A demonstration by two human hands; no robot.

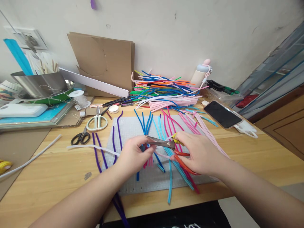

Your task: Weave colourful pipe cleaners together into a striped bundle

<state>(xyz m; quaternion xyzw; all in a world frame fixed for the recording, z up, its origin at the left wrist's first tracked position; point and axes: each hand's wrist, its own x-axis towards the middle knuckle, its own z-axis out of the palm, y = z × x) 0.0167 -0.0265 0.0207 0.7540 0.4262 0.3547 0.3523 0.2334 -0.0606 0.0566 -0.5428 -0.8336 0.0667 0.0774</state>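
Over the grey cutting mat (152, 187), my right hand (204, 152) grips scissors (167, 144) with red-and-yellow handles. Their blades point left and their tips reach my left hand (134, 155). The fingers of that hand are closed in a pinch around a white pipe cleaner (95, 147), which trails off to the left. A small dark blue piece (142, 148) shows at the fingertips, partly hidden by the blades. On the mat, blue pipe cleaners (144, 123), light blue ones (170, 183) and pink ones (167, 123) lie around and beneath my hands, with purple ones (114, 142) to the left.
A heap of mixed pipe cleaners (163, 90) sits against the wall, near a bottle (199, 74). To its right lies a phone (222, 114). At the left are white-handled scissors (97, 123), black-handled scissors (81, 137), a wire spool (78, 97) and a metal pot (40, 85). Cardboard (104, 60) leans behind.
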